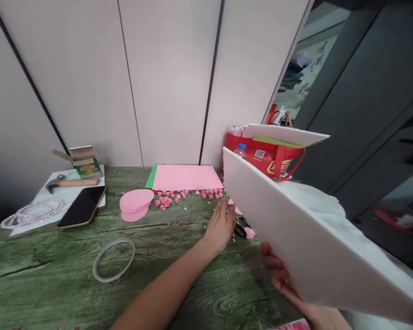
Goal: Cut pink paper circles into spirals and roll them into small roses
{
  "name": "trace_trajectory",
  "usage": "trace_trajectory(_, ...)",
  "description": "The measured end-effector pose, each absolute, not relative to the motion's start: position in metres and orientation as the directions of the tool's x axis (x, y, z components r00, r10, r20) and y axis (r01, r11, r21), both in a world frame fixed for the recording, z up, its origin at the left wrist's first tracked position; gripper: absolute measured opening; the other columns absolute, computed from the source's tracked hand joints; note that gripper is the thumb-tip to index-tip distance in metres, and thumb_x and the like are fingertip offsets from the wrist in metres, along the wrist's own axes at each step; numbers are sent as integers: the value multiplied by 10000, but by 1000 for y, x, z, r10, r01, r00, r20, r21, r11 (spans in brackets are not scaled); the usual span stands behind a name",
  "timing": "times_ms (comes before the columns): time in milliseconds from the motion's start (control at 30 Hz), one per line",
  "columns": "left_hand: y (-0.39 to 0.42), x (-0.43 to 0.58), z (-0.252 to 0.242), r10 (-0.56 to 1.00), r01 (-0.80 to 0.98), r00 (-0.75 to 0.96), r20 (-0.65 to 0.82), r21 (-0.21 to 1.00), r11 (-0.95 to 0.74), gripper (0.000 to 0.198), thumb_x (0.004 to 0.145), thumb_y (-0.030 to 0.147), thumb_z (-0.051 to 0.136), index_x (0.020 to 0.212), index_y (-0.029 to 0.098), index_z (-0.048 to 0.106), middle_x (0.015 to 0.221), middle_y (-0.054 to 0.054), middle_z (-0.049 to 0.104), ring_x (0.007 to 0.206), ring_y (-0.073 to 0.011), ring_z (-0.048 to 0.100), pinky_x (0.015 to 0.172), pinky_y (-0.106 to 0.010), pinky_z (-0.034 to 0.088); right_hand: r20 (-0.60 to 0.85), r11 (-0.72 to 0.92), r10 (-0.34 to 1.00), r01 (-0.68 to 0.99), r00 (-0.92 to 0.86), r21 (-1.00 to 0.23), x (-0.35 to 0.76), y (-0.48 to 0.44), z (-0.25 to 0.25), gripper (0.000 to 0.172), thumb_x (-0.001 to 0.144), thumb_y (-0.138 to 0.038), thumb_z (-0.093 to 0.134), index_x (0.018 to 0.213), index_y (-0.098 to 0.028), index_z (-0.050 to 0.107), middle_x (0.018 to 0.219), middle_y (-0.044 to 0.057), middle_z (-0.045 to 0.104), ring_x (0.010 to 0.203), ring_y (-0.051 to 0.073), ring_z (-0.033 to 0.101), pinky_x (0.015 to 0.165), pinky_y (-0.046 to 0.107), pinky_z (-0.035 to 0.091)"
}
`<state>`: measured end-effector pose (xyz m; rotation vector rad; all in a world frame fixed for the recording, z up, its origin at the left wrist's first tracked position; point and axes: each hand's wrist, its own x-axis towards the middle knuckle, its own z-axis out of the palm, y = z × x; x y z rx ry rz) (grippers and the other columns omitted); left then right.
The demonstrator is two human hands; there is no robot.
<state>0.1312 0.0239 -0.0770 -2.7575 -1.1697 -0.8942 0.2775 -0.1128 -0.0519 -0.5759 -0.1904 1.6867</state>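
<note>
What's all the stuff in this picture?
board: 1, white, right
scissors: 1, black, centre right
little pieces: many, pink, middle
round cutouts: several, pink, left
sheets: several, pink/green, back
ring: 1, whitish, front left
phone: 1, black, left
hammer: 1, brown, behind phone
beads: many, whitish, far left
box: 1, green, behind hammer
bag: 1, red, back right
blue-capped bottle: 1, clear, by bag
table: 1, green, underneath
left hand: 1, bare, beside scissors
right hand: 1, bare, holding board

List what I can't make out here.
All in the head view:
Left hand: palm turned away; anything beneath is hidden by the hand.
Right hand: grip partly hidden by the white board.
White board: near end cut off at the right edge.
Pink item: cut off at the bottom edge.
Red bag: lower contents hidden by its front.
</note>
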Motion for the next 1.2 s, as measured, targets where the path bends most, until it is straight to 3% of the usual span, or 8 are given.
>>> trace_trajectory(133, 41, 97, -73, 799, 789, 363, 480, 298, -537, 372, 862, 244, 389, 1208, 115, 426, 1366, -188, 339, 1313, -304, 160, 1029, -523, 207, -277, -197, 957, -894, -86, -403, 281, -107, -58, 330, 657, -220, 643, 977, -251, 569, 868, 49, 588, 622, 97, 497, 493, 165, 427)
trace_trajectory(300, 51, 65, -93, 892, 841, 246, 379, 373, -391, 421, 853, 313, 401, 1178, 51, 455, 1312, -268, 386, 1284, -379, 198, 978, -605, 194, -261, -205, 959, -907, -111, -367, 279, -102, -62, 317, 693, -209, 613, 1004, -230, 557, 877, 53, 578, 635, 88, 488, 516, 161, 427)
trace_trajectory(433, 44, 102, -100, 879, 781, 339, 334, 421, -461, 493, 851, 371, 394, 1234, 61, 410, 1327, -242, 387, 1272, -329, 271, 1004, -521, 248, -238, -163, 968, -910, -74, -382, 280, -104, -62, 272, 725, -232, 586, 996, -239, 558, 896, 59, 583, 642, 96, 487, 520, 175, 429)
trace_trajectory(567, 20, 128, -86, 834, 674, 430, 346, 491, -552, 499, 908, 350, 222, 1327, 82, 267, 1398, -177, 302, 1286, -170, 278, 1010, -309, 330, -226, -148, 972, -906, -60, -396, 283, -104, -63, 274, 707, -224, 609, 974, -256, 559, 887, 49, 591, 629, 92, 483, 512, 173, 415)
trace_trajectory(633, 6, 117, -74, 786, 541, 505, 355, 580, -610, 484, 909, 339, 220, 1338, 116, 253, 1436, -143, 226, 1319, -162, 177, 1052, -336, 265, -225, -163, 972, -897, -73, -411, 284, -104, -62, 276, 712, -223, 606, 981, -255, 550, 888, 43, 589, 627, 87, 477, 518, 169, 410)
trace_trajectory(867, -35, 63, -83, 698, 632, 716, 12, 414, -655, 659, 816, 460, 435, 1347, 108, 263, 1442, -192, 113, 1314, -304, -7, 1048, -519, 149, -214, -186, 972, -866, -94, -464, 277, -102, -58, 256, 746, -192, 557, 992, -255, 522, 871, 15, 560, 652, 90, 467, 536, 175, 411)
trace_trajectory(1000, -27, 114, -101, 670, 578, 727, 151, 392, -716, 736, 802, 530, 398, 1337, 42, 267, 1408, -263, 162, 1301, -354, 27, 1030, -577, 115, -224, -228, 965, -870, -140, -437, 276, -96, -52, 259, 727, -195, 557, 980, -247, 534, 870, 29, 558, 623, 98, 463, 509, 189, 417)
trace_trajectory(1200, -1, 151, -88, 776, 627, 529, 343, 459, -630, 533, 866, 345, 345, 1314, 62, 291, 1404, -254, 213, 1311, -327, 111, 1011, -568, 215, -210, -230, 967, -842, -143, -488, 272, -90, -37, 286, 704, -210, 571, 988, -234, 548, 826, 28, 559, 599, 98, 447, 478, 175, 406)
